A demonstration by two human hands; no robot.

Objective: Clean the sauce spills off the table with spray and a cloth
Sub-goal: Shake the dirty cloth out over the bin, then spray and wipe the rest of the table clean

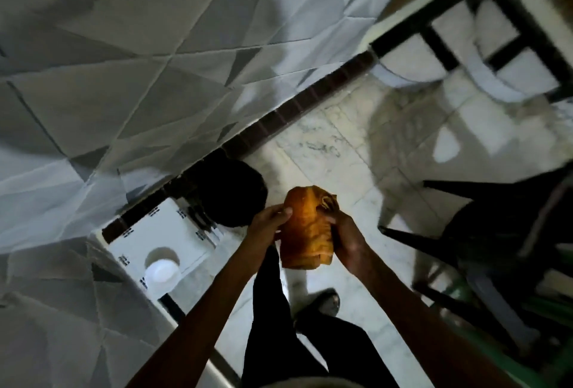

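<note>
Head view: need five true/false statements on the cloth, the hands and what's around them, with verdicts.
1. The left hand and the right hand both hold the orange cloth. True.
2. The orange cloth lies spread flat on a table. False: it is bunched up and held in the air above the marble floor.
3. The right hand has a spray bottle in its grip. False: it grips only the cloth, and no spray bottle is in view.
4. A white box sits to the left of the hands. True.
5. A dark chair stands on the right. True.
</note>
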